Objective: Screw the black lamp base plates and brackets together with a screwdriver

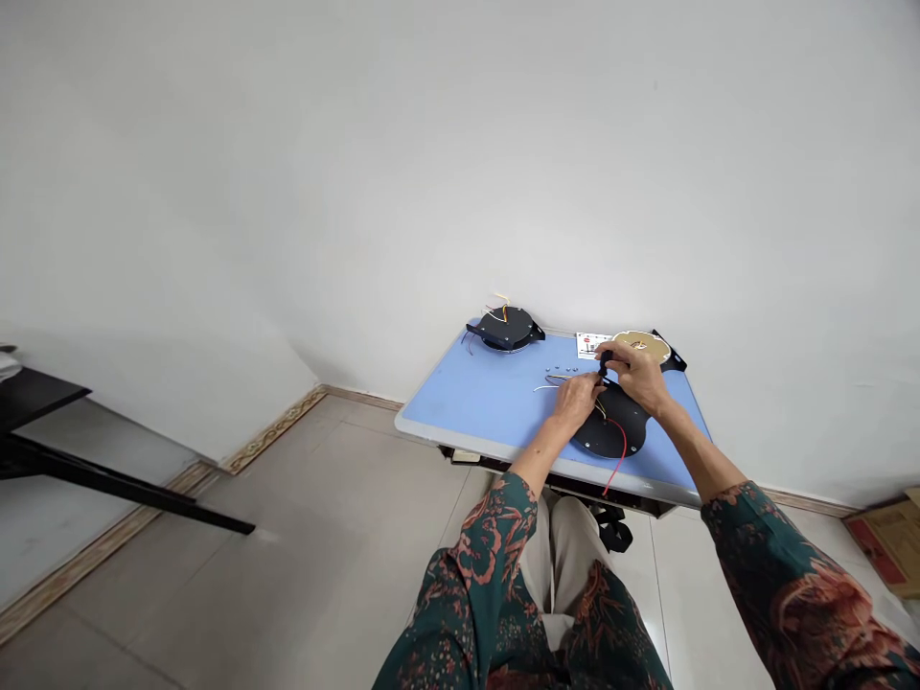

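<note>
A black round disc (pixel 610 428) with a red wire trailing off it lies near the front edge of the blue table (pixel 474 393). My left hand (pixel 575 400) is pinched over thin wires just above the disc. My right hand (pixel 636 372) is closed round a small black tool whose tip (pixel 605 359) sticks up beside my thumb. Both hands meet over the disc's far rim.
A second black disc (pixel 507 327) with coloured wires sits at the table's back left. A gold-coloured disc (pixel 643 345) and a small white card (pixel 590 343) lie at the back right. Several small screws (pixel 562 369) lie mid-table. A dark table (pixel 43 431) stands far left, a cardboard box (pixel 891 537) far right.
</note>
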Tool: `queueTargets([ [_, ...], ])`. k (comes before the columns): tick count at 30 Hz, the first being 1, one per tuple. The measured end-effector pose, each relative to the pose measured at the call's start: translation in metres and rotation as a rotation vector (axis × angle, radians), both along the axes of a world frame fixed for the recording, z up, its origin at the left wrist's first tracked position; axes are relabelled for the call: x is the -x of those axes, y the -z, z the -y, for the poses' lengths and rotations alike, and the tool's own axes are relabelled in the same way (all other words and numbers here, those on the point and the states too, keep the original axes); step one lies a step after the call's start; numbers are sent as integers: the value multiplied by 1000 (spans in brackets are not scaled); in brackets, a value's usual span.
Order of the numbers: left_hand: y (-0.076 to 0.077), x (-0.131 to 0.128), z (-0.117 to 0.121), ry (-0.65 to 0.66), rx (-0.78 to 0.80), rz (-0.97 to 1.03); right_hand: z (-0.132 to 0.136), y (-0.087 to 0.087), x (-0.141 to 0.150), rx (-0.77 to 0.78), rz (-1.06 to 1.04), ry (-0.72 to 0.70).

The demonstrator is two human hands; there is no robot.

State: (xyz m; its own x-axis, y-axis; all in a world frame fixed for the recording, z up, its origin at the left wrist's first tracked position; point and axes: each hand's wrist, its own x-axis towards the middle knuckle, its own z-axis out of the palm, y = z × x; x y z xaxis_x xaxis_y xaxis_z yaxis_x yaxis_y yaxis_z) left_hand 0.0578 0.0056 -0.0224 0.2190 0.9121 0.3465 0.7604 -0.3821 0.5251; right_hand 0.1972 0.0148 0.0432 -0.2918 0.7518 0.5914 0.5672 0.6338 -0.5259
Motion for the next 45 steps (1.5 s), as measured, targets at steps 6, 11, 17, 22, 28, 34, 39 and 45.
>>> queueTargets([
  [6, 1, 0, -1, -21, 5, -13, 2, -3, 6, 20, 25, 79],
  [11, 2, 0, 0, -26, 4, -27, 3, 2, 16, -9, -31, 230],
  [17, 3, 0, -1, -12, -8, -21, -2, 9, 9, 67, -236, 162],
  [22, 3, 0, -1, 8, -18, -8, -3, 12, 10, 115, -289, -3],
  [28, 2, -1, 0, -10, -27, 12, 2, 7, 15, 6, -108, 139],
  [34, 3, -1, 0, 3, -45, 23, 4, 7, 17, -49, -29, 171],
  [39, 6, 1, -1, 41, -61, -4, -2, 6, 4, 72, -116, 90],
  [45, 4, 0, -3, 42, -47, -66, -2, 14, -4, 107, -250, 34],
])
